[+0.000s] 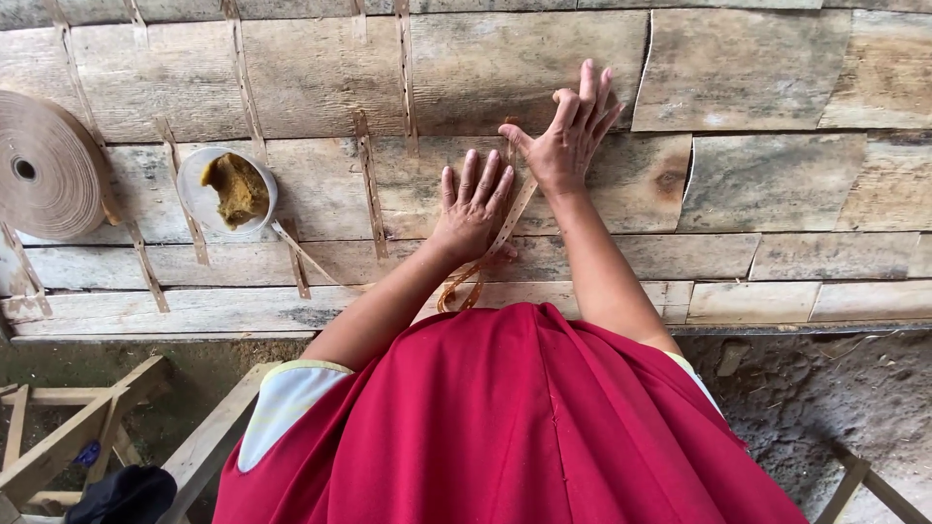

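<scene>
- Left hand (473, 206): laid flat, fingers spread wide and holding nothing, palm pressing a thin brown tape strip (505, 228) onto the veneer sheets (320, 87) that cover the desk (194, 312).
- Right hand (568, 136): fingers loosely open and slightly curled, tips resting on the veneer just beyond the strip's upper end; whether they pinch the strip's end cannot be told.
- Tape strip: runs up the joint between two veneer pieces, under the left palm, with its loose tail curling off the near edge of the desk toward the red garment (505, 427).
- Risk, misalignment: should the left palm slide sideways while pressing, the strip would likely drift off the joint and leave the seam open.
- Risk, wrinkling: uneven pressure between the two hands could trap a crease or bubble under the strip.
- Risk, snagging: the hanging tail lies close to the garment and could catch on it, which would pull the strip free.
- Risk, splitting: the veneer looks thin and already cracked in places, so heavy downward force may extend a split.
- Surroundings: a white bowl of brown paste (229, 191) and a large roll of tape (47, 165) sit well to the left, apart from both hands; a sweeping forearm could tip the bowl.
</scene>
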